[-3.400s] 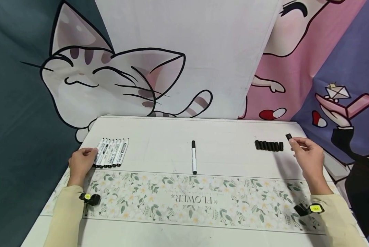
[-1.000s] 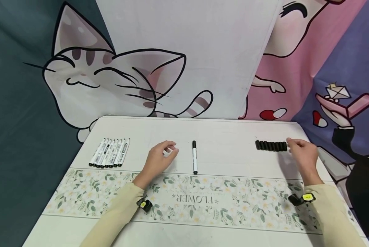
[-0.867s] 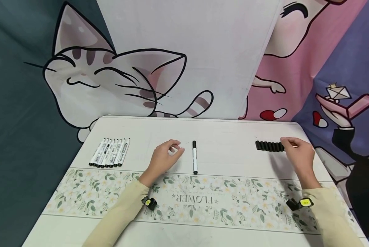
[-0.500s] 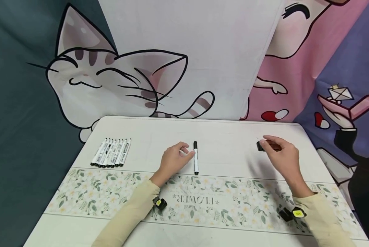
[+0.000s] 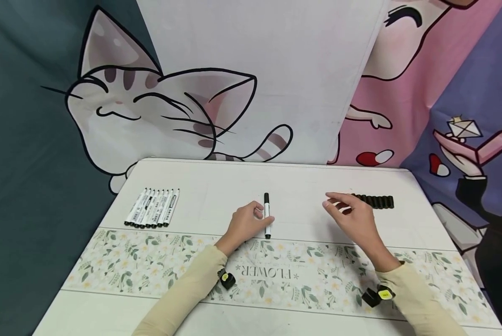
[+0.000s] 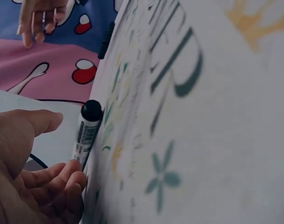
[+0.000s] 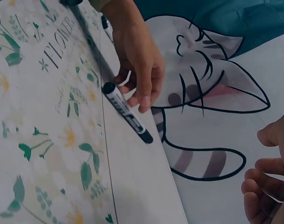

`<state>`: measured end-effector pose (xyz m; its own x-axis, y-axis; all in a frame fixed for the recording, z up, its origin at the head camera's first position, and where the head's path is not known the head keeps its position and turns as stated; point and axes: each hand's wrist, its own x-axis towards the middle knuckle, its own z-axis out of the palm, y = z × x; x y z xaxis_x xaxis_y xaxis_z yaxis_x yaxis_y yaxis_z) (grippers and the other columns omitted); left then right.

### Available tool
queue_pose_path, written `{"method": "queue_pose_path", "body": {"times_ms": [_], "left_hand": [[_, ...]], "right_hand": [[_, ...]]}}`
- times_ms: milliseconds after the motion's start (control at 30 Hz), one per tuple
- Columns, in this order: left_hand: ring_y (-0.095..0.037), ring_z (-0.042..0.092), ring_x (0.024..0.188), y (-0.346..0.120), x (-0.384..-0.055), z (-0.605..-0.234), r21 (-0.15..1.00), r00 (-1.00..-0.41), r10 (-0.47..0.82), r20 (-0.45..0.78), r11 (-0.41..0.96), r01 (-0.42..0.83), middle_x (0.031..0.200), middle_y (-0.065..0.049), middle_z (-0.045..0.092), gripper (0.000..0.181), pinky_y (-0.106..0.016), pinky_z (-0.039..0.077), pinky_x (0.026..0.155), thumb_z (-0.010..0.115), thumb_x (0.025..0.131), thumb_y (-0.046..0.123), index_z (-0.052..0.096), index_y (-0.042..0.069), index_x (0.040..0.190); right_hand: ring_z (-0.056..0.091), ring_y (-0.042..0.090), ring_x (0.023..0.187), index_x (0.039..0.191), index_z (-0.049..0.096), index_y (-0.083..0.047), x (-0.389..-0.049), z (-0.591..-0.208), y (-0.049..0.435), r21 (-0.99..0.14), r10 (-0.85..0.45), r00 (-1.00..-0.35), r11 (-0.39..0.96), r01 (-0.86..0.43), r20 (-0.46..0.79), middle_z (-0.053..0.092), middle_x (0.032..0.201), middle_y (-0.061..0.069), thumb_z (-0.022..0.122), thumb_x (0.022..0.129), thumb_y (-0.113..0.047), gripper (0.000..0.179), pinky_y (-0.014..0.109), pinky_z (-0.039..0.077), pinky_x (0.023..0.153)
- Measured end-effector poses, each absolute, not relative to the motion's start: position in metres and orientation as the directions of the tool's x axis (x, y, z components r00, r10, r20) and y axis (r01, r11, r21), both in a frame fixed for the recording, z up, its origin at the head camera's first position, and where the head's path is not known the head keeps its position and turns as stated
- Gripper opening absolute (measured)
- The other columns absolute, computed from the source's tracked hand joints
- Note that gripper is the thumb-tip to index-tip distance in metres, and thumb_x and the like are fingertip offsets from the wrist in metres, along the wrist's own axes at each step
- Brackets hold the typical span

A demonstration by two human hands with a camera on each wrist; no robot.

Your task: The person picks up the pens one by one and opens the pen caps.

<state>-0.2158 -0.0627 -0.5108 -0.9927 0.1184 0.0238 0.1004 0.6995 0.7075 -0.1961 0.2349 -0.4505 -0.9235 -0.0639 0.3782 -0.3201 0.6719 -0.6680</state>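
A capped black-and-white marker point(image 5: 267, 208) lies on the white tabletop near the middle. Over it reaches my left hand point(image 5: 245, 223), its thumb across the barrel in the head view. From the left wrist, the thumb stands apart from the marker point(image 6: 88, 128), while the fingertips come right up beside it. My right hand point(image 5: 355, 220) hovers to the right with thumb and fingers parted, nothing between them. Behind that hand runs a row of black marker caps point(image 5: 379, 201), its left end partly covered. Several uncapped markers point(image 5: 152, 208) lie side by side at the left.
A printed flower band point(image 5: 293, 266) crosses the white table point(image 5: 217, 182). At the table's back edge hangs a cloth point(image 5: 310, 84) with cartoon figures.
My left hand has left the uncapped markers and moved right to the single marker. My right hand set its cap at the row's right end, let go and moved left.
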Motion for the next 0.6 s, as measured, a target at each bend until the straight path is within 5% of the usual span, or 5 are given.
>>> {"method": "queue_pose_path", "body": {"times_ms": [333,600], "left_hand": [[-0.014,0.062,0.074,-0.057,-0.217,-0.514,0.68,-0.991,0.131,0.023,0.725,0.111,0.086,0.002,0.069,0.051,-0.035,0.052,0.071,0.079,0.086,0.049,0.069,0.008,0.114],[-0.011,0.058,0.058,-0.049,-0.219,-0.512,0.608,-0.993,0.114,-0.001,0.789,0.09,0.073,0.002,0.067,0.049,-0.03,0.048,0.056,0.08,0.086,0.043,0.07,0.003,0.113]], "right_hand": [[0.065,0.011,0.085,0.123,0.075,-0.014,-0.189,-0.449,0.213,-0.672,-0.169,-0.911,0.628,-0.393,0.375,0.074,0.102,0.0,0.074,0.096,-0.024,0.028,0.019,0.051,0.072],[0.066,0.011,0.085,0.121,0.075,-0.016,-0.186,-0.446,0.204,-0.681,-0.191,-0.91,0.611,-0.403,0.367,0.074,0.102,-0.002,0.074,0.096,-0.025,0.027,0.024,0.054,0.071]]}}
